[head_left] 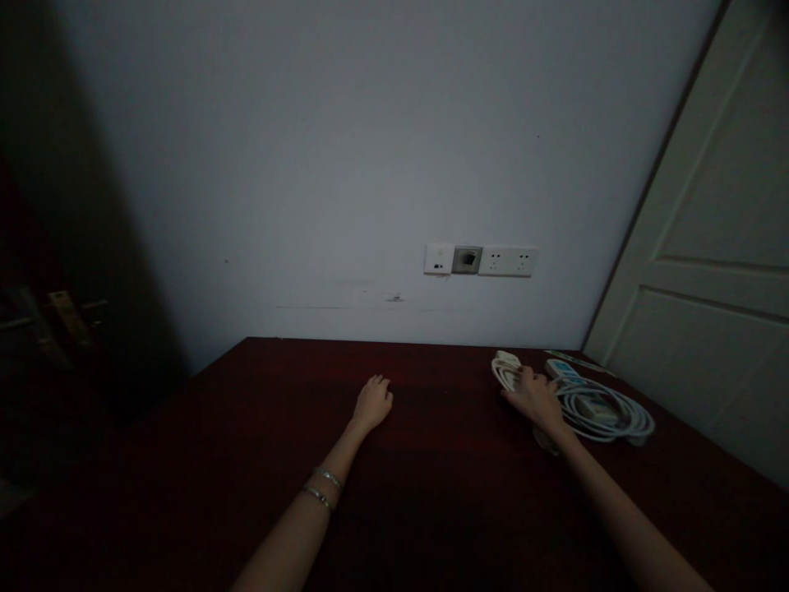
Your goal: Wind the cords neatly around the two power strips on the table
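Dark red table (431, 477), left hand (373, 403) loosely open over it with nothing visible in it, right hand (537, 398) half-curled over a cream cord (506, 374), can't really tell if gripped, white cable coil (634, 415) just right of that hand, wall sockets (508, 261) beyond both hands

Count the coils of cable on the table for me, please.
2: a cream coil at the right hand, and a white coil to the right of that hand. The hand covers part of the cream coil, so more could be hidden.
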Demonstrator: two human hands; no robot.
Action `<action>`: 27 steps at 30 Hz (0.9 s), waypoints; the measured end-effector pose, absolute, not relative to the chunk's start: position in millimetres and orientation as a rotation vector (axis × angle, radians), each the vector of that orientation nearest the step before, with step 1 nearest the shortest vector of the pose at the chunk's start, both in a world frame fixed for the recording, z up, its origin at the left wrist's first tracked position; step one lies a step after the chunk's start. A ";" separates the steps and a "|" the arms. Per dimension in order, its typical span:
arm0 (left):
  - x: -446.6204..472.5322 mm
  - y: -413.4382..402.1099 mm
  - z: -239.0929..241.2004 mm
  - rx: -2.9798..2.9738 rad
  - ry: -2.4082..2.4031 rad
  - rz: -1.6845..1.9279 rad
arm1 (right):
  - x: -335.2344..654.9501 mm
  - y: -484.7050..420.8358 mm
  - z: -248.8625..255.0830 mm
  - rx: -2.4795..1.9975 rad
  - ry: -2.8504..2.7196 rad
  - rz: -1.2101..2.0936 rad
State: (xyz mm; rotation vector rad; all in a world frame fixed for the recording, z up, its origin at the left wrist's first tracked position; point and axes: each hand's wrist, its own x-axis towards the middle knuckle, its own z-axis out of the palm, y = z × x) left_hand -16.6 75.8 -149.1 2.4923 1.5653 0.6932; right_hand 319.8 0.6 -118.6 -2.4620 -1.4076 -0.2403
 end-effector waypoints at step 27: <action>-25.4 88.0 -142.9 1.926 1.356 1.082 | 113.0 -5.1 -123.0 -1.935 -1.920 -0.282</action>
